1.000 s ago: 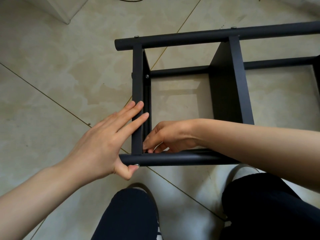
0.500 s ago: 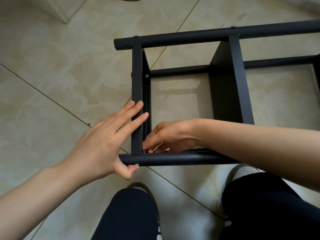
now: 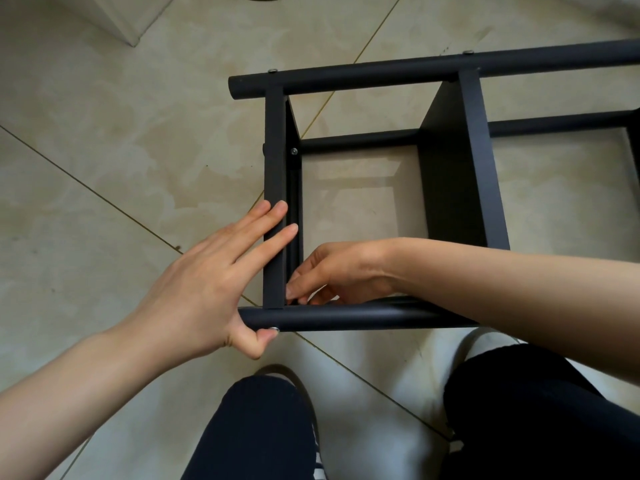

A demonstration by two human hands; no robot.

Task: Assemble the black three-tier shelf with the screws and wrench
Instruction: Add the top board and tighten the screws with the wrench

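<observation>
The black shelf (image 3: pixel 381 318) lies on its side on the tiled floor, its near pole towards me. My left hand (image 3: pixel 194 292) lays straight fingers on the edge of the end panel (image 3: pixel 275 161), and its thumb presses a silver screw head (image 3: pixel 274 329) under the near pole. My right hand (image 3: pixel 343 271) reaches inside the frame to the near left corner. Its fingertips are bunched there in a pinch, and whatever they hold is hidden. Another screw (image 3: pixel 294 151) sits inside the far corner. No wrench is in view.
My two knees in dark trousers (image 3: pixel 256 431) (image 3: pixel 540 410) are just below the shelf, with a white shoe (image 3: pixel 481 344) beside the right one. A white furniture corner (image 3: pixel 117 15) stands at the top left. Bare tiles lie to the left.
Both hands and the shelf keep their places. Only my right fingertips shift slightly at the inner corner.
</observation>
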